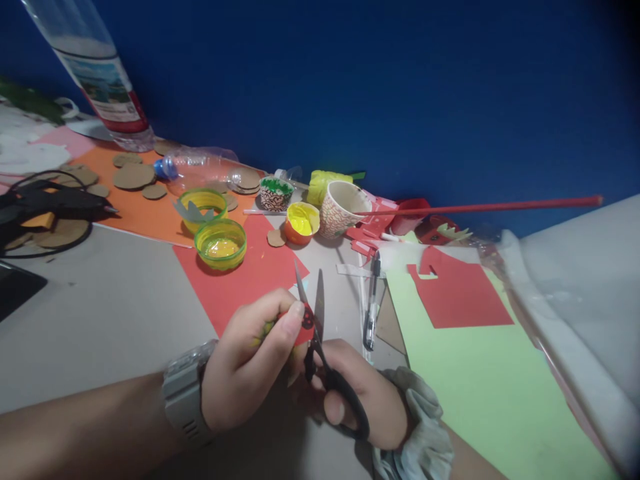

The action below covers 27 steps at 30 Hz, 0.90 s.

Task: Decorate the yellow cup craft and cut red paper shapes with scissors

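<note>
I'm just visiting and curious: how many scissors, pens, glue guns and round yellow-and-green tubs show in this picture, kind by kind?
Black-handled scissors, held in the right hand: 1
Clear pen with black parts: 1
Black glue gun: 1
Round yellow-and-green tubs, one nearer and one just behind: 2
Total: 5

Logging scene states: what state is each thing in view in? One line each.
Scissors: open, in the right hand
Small red piece: pinched in the left hand
Large bottle: standing
Small bottle: lying, capped
Pen: lying
Glue gun: lying
Patterned cup: uncovered
Front yellow-green container: uncovered
Red sheet on green paper: flat, cut into
</note>
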Available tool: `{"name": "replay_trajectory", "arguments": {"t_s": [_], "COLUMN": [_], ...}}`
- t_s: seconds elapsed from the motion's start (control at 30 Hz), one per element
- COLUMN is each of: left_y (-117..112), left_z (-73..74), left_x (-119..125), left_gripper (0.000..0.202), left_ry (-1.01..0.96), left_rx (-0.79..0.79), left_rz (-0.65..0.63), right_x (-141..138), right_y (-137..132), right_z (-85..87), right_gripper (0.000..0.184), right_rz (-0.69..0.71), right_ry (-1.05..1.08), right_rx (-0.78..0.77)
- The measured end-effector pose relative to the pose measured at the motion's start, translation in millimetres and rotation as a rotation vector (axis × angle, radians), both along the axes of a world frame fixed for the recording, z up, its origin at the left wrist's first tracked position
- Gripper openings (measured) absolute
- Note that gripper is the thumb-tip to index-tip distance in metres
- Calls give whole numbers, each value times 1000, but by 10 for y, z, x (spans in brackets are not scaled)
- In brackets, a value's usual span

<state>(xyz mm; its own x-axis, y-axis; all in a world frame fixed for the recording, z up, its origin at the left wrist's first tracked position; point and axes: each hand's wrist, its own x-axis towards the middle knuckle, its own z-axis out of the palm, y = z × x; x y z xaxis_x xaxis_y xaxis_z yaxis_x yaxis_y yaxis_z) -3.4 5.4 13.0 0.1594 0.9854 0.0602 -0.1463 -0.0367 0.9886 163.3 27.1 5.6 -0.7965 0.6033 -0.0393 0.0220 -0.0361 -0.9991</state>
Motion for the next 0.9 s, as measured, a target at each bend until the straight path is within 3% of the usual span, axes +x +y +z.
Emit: {"name": "replay_trajectory", "arguments": {"t_s": [0.27, 0.67, 0.9], "left_y": [-1, -8, -4], "left_z": [-8, 6, 19], "left_x": [-16, 1, -8], "left_gripper": [35, 34, 34], "left_ry": [11, 27, 45], "left_rx": [14, 18, 25], "left_rz": [-11, 8, 5], "right_x": [-7, -38, -21], "right_y": [6, -86, -19], "right_z": [4, -4, 18], "right_gripper": [55, 56, 56], "right_rz": [5, -110, -29], "right_ry": [16, 36, -10], "right_rx": [7, -52, -41]}}
